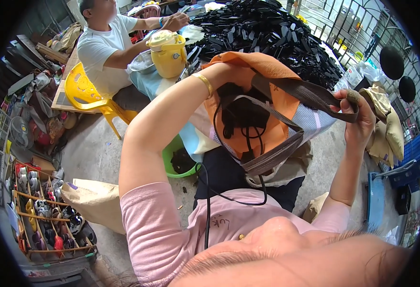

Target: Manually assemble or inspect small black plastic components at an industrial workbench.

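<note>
A bag [267,138] with an orange lining and a pale patterned outside hangs tilted in front of me, its mouth toward me. My right hand [357,115] is closed round its dark brown webbing handle [310,93] and holds it up at the right. My left hand [238,78] reaches over the far rim at the bag's mouth; its fingers are hidden by the bag. A dark object [243,112] and thin black cords show inside the bag. One black cable [207,205] runs from the bag down over my pink shirt.
Beyond the bag, a large heap of black flat pieces [267,28] covers the table. A yellow jug [167,55] stands at its left edge. Another person [102,48] sits there on a yellow chair [81,86]. A green basin [176,158] and a shoe rack [52,215] are left.
</note>
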The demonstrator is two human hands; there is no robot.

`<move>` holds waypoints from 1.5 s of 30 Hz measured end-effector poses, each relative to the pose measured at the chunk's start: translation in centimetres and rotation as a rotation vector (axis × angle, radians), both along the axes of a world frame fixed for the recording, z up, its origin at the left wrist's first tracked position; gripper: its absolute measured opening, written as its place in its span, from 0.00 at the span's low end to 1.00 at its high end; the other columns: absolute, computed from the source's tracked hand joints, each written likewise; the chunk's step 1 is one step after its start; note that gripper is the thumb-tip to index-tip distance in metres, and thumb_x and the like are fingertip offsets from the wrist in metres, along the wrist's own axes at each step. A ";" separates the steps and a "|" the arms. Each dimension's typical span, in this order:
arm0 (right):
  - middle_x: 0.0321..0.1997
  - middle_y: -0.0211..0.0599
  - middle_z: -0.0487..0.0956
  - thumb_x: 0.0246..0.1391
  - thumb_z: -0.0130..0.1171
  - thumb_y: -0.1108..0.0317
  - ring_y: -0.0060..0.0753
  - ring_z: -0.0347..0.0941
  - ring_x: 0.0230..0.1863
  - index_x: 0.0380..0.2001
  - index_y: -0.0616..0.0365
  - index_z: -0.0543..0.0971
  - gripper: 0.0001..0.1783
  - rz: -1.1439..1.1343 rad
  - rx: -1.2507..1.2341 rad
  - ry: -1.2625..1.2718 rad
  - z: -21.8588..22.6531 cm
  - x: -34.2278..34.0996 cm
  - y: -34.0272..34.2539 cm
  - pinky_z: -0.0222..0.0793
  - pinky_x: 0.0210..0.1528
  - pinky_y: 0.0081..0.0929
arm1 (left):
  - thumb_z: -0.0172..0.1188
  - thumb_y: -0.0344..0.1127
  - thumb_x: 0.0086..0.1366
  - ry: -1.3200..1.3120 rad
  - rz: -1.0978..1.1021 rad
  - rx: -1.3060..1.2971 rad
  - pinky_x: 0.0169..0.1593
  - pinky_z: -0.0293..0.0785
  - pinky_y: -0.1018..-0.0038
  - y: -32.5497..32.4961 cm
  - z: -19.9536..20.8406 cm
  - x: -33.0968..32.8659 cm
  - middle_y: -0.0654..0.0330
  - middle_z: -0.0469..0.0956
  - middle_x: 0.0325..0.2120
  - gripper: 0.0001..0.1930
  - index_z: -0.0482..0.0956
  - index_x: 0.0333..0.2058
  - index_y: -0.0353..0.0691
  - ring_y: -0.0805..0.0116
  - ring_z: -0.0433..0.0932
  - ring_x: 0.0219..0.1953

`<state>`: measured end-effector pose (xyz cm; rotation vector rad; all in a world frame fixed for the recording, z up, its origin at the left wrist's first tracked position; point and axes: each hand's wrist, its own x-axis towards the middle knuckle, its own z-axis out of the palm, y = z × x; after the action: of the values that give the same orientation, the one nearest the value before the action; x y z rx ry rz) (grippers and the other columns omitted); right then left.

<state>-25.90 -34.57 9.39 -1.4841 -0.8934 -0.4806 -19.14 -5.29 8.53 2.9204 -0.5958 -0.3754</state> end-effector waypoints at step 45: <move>0.32 0.35 0.79 0.48 0.63 0.73 0.21 0.73 0.33 0.38 0.62 0.79 0.12 -0.183 -0.279 -0.255 2.2 -1.7 0.6 0.68 0.38 0.17 | 0.61 0.41 0.50 -0.135 0.104 -0.260 0.53 0.66 0.74 3.8 -2.2 -2.0 0.57 0.73 0.49 0.25 0.74 0.49 0.45 0.68 0.71 0.51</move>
<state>-27.60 -33.93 11.55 -1.7959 -1.0616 -0.7144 -21.10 -1.46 6.31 2.7252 -0.4674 -0.0807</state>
